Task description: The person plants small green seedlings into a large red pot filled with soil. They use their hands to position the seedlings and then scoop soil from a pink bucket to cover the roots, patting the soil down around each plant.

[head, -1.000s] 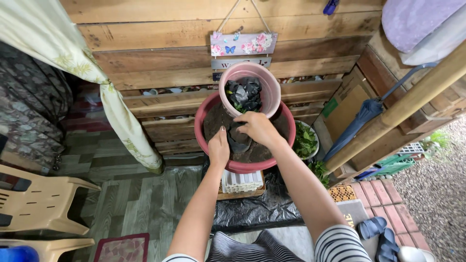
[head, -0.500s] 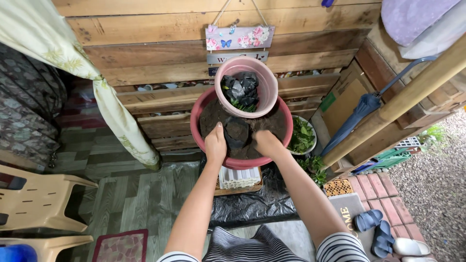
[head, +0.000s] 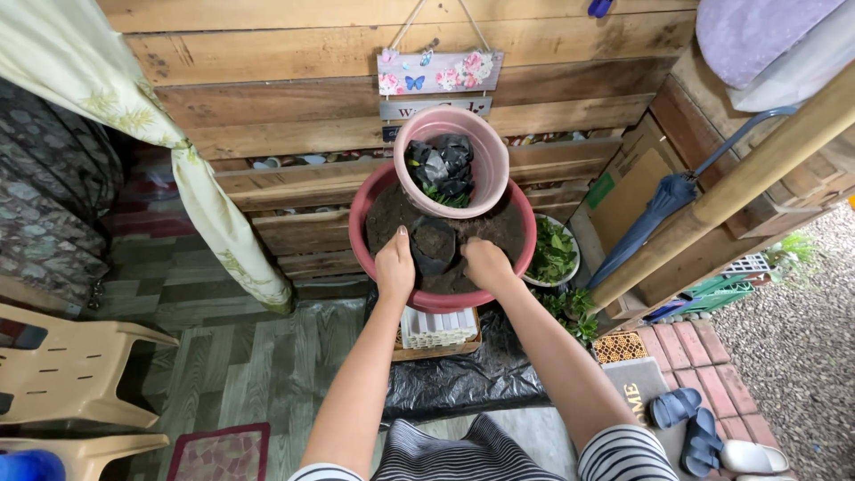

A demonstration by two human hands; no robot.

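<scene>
Right hand fingertips were buried in soil; red basin far rim hid behind pink pot; beige chair was cut off at frame's edge.

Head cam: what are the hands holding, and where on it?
Both hands hold a small black grow bag of soil in the red basin: left hand on its left side, right hand on its right side, near the rim.

Rough, weathered wooden planks back a smooth red plastic basin of crumbly matt soil; a thin black plastic grow bag stands within, glossy black sheeting beneath.
</scene>
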